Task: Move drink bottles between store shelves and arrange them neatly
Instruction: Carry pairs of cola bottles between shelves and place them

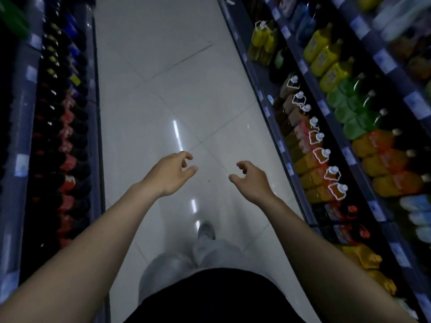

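Floor (163,66) of pale, glossy tile runs up the middle of my feed: a narrow store aisle in dim light, with thin streaks of reflected light (177,136) on it. At the bottom edge I see the person's dark top, pale trousers and one grey shoe (206,230) set forward on the tile.

Left shelves (22,127) stand along one side of the aisle, packed with dark bottles (53,145). Many of these have red labels, and farther up some carry blue or yellow ones. Right shelves (326,108) line the other side in tiers edged with pale price tags (416,101). On the lowest tier a close-packed row of white-capped bottles (312,178), orange and brown, stands by the aisle. The tier above holds yellow bottles (324,57), then green bottles (347,110), then orange bottles (382,157). Blur hides what sits on the top tier.

Both bare arms reach forward over the tile. The left hand (171,174) and right hand (250,180) hang apart from each other, fingers loosely curled, holding nothing and touching no bottle. The right hand is the nearer of the two hands to the white-capped row.
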